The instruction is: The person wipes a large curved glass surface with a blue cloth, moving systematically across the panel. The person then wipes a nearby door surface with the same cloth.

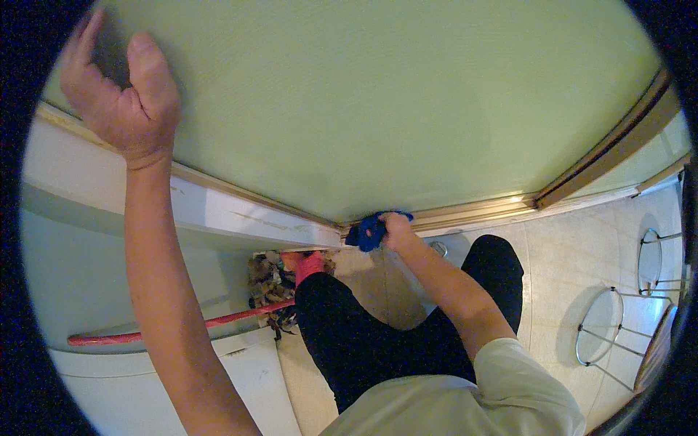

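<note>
My right hand [397,231] is closed on a bunched blue cloth [372,232]. The cloth presses on the lower rail of a wooden frame [474,212], at the corner where the rail meets the white post [245,210]. Above the rail spreads a large pale green panel [381,109]. Up at the left, my left hand [128,103] is raised against that panel, thumb and fingers apart, with nothing in it. Whether its fingertips touch the surface I cannot tell.
A red pole [245,313] slants toward a heap of mottled rags [270,278] near my red-covered foot [309,266]. White furniture [229,381] stands at lower left. Metal stool frames [600,327] are at right on the pale floor [551,261]. A round metallic object [438,249] lies by my knee.
</note>
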A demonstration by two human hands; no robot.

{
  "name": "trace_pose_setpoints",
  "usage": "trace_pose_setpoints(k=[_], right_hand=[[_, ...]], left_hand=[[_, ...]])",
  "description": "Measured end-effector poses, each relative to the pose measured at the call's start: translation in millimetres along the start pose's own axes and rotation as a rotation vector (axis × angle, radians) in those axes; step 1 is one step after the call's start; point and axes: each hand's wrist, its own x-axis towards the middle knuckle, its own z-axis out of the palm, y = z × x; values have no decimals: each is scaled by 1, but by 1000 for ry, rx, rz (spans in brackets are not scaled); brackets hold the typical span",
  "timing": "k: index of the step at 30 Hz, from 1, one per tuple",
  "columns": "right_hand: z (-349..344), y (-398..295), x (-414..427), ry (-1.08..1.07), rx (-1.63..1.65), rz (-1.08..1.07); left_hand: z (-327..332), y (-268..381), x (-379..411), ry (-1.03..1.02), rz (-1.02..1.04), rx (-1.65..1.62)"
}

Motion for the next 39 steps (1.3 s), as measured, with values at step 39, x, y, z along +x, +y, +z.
trace_pose_setpoints(k=[39], right_hand=[[12, -197, -268, 452, -494, -1731]], left_hand=[[-8, 3, 16, -83, -48, 49]])
